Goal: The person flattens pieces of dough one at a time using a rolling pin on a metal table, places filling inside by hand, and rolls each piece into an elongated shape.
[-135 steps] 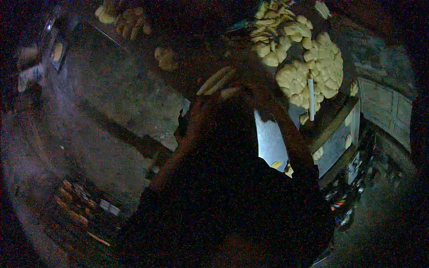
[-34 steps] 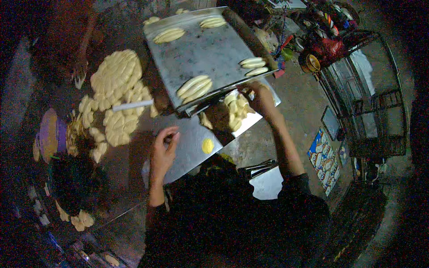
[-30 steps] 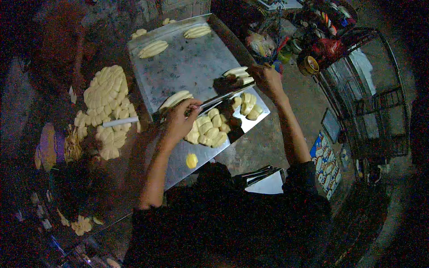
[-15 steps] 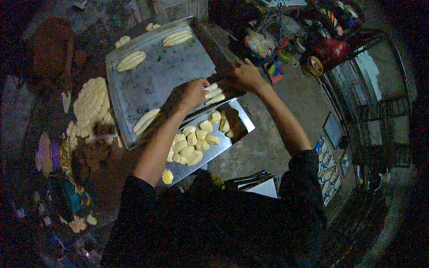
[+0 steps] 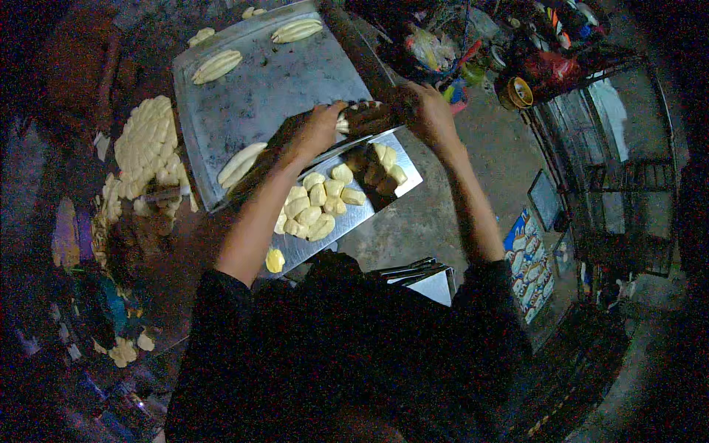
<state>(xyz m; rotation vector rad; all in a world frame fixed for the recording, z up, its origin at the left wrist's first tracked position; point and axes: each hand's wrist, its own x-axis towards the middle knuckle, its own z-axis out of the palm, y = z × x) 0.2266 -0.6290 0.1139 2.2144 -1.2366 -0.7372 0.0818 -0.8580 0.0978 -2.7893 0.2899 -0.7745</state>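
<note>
A dark, flat baking tray lies in front of me with long shaped dough pieces on it: one at the far right, one at the far left and one at the near left. At the tray's near right corner, pale dough strands lie in shadow between my hands. My left hand is closed at their left end. My right hand is closed at the corner by their right end; what its fingers hold is hidden in the dark.
Nearer me, a shiny steel tray holds several dough lumps and a yellow lump. A big mass of dough pieces lies left of the baking tray. Metal racks stand at the right, with a yellow-rimmed container beyond.
The trays sit higher in the view. My right hand has come down toward the tray corner, and more of the dough strands are now covered or shaded by my hands.
</note>
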